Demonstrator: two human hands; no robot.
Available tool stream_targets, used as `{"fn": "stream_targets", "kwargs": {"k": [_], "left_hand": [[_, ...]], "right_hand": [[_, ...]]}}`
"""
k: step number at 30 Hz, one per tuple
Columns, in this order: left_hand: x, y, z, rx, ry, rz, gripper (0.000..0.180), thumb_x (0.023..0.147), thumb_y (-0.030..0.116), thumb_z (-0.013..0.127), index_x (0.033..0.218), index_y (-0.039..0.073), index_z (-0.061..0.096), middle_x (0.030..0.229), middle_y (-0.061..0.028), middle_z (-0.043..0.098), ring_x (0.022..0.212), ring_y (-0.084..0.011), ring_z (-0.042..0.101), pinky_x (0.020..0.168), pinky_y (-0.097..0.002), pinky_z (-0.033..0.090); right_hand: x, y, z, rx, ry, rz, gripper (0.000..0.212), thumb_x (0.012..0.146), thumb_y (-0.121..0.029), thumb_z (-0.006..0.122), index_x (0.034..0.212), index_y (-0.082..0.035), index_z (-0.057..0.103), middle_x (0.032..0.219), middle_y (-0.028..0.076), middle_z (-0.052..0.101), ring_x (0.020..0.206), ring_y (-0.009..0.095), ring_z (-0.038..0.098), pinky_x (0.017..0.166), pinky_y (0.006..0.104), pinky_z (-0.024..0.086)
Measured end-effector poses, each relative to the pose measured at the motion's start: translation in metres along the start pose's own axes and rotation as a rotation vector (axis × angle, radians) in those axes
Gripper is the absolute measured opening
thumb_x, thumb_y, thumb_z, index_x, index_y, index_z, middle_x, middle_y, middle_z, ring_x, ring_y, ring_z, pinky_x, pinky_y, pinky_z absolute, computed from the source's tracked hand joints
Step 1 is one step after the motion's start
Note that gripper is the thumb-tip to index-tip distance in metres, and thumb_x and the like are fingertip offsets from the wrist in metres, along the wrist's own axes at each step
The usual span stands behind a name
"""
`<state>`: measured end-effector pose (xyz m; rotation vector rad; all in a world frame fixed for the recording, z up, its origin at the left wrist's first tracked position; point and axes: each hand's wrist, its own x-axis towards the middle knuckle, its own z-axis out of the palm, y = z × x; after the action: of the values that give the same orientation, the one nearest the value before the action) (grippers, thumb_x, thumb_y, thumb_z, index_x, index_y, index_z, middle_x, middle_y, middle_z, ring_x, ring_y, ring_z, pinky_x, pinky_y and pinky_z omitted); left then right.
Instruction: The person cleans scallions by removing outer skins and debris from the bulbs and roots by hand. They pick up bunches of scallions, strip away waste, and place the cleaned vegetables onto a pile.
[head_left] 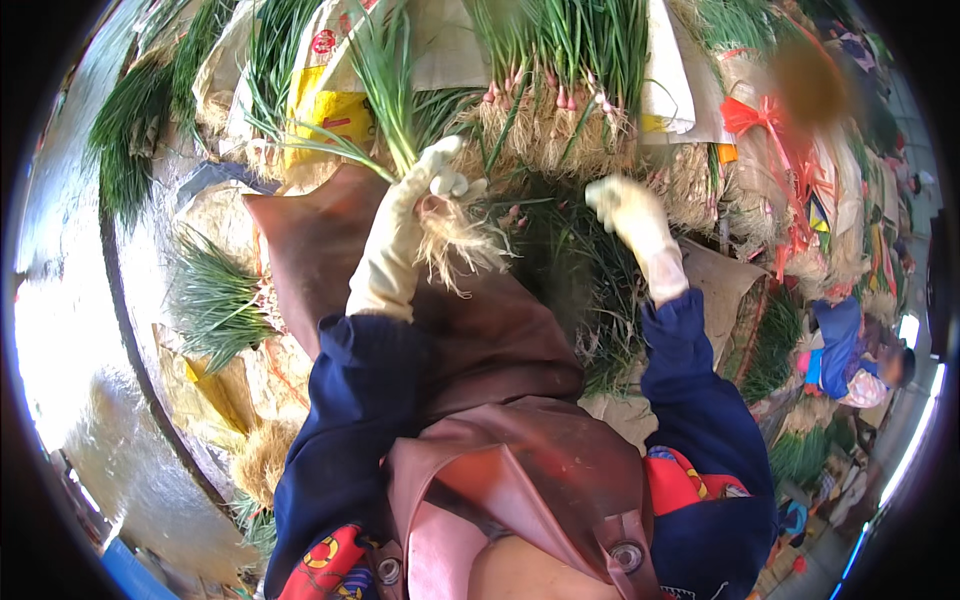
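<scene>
My left hand (425,190), in a pale glove, is closed around a small bunch of spring onions (392,85). Their green leaves point away from me, and the stringy roots (455,235) hang below the fingers toward me. To the right, my right hand (630,215), gloved as well, hovers near a dark heap of loose green leaves (590,270). Its fingers are curled together; whatever they may hold is hidden. Just beyond both hands lies a thick row of spring onions (570,85) with pinkish bulbs and roots facing me.
A brown apron (490,340) covers my lap. More bundles (215,300) lie at the left on sacks, beside a wet, shiny floor (100,400). Red plastic ties (765,125) wrap bundles at the right. Another person (850,350) is at the far right.
</scene>
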<state>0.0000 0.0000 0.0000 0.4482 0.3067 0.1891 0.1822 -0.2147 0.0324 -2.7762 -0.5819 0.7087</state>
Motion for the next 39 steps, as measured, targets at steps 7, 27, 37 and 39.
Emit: {"fn": "stream_targets", "kwargs": {"k": [7,27,37,39], "left_hand": [[0.053,-0.017,0.028,0.197,0.188,-0.109,0.038,0.086,0.018,0.060,0.121,0.005,0.054,0.096,-0.0033,0.064,0.065,-0.0078,0.053,0.063,-0.0227,0.049],[0.000,-0.007,0.020,0.191,0.155,-0.238,0.030,0.087,0.012,0.058,0.113,-0.001,0.057,0.081,-0.0021,0.062,0.070,-0.0094,0.058,0.065,-0.0223,0.049],[0.006,-0.008,0.017,0.175,0.358,-0.240,0.025,0.079,0.010,0.069,0.103,0.004,0.062,0.073,0.0028,0.057,0.060,-0.0087,0.052,0.051,-0.0228,0.043],[0.004,0.000,0.015,0.176,0.349,-0.195,0.025,0.081,0.008,0.067,0.105,0.002,0.062,0.077,-0.0002,0.060,0.061,-0.0096,0.054,0.052,-0.0223,0.044]], "right_hand": [[0.065,-0.065,-0.014,-0.260,0.130,-0.070,0.036,0.088,-0.044,0.050,0.086,-0.010,0.062,0.069,0.001,0.059,0.058,0.013,0.054,0.058,0.0313,0.046],[0.059,-0.056,-0.012,0.213,0.384,-0.078,0.010,0.084,-0.021,0.060,0.080,-0.012,0.060,0.069,-0.001,0.061,0.061,0.015,0.057,0.063,0.0300,0.046],[0.102,-0.105,0.033,-0.084,0.314,0.033,0.039,0.080,-0.041,0.062,0.094,-0.006,0.054,0.079,0.012,0.064,0.071,0.028,0.063,0.064,0.0395,0.049],[0.070,-0.100,0.014,-0.078,0.289,-0.019,0.029,0.082,-0.035,0.060,0.093,-0.009,0.054,0.077,0.009,0.062,0.067,0.026,0.062,0.062,0.0392,0.048]]}}
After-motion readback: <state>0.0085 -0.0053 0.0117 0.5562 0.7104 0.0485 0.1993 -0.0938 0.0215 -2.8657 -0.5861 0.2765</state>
